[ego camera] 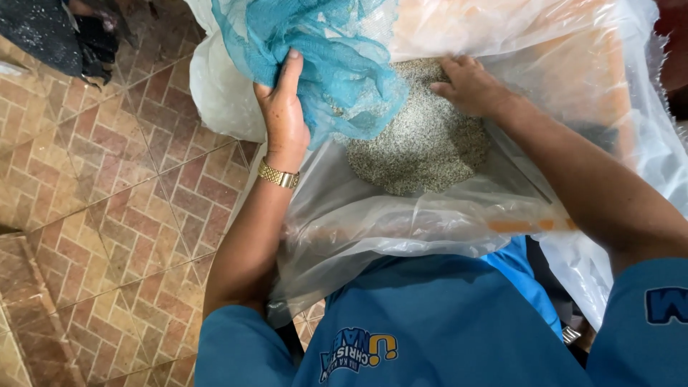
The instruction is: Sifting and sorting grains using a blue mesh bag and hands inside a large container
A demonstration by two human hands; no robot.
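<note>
At the far left we see the floor [107, 215], paved in reddish-brown brick-pattern tiles, with a dark bundle [50, 32] lying at its upper left corner. Moving right, our left hand [283, 118] rises from a forearm wearing a gold watch band [278, 175]. Its grip is pressed together on a blue mesh net [322, 64]: the thumb lies up over the front of the mesh and the other fingers are hidden behind it, so the net is pinched in the fist. The net bunches above and to the right of this hand, its long axis running from the upper left down to the right, and its loose lower end droops onto a heap of small greyish-green grain [423, 143]. The grain sits inside a large clear plastic bag [358, 222], which stands open in front of our blue shirt [430, 322], its mouth facing up. Further right, our right hand [469, 86] rests on the top of the grain heap, fingers curled loosely downward into it, just beside the net's hanging edge; we cannot tell whether it holds any grain. The bag's wall spreads on to the right edge.
</note>
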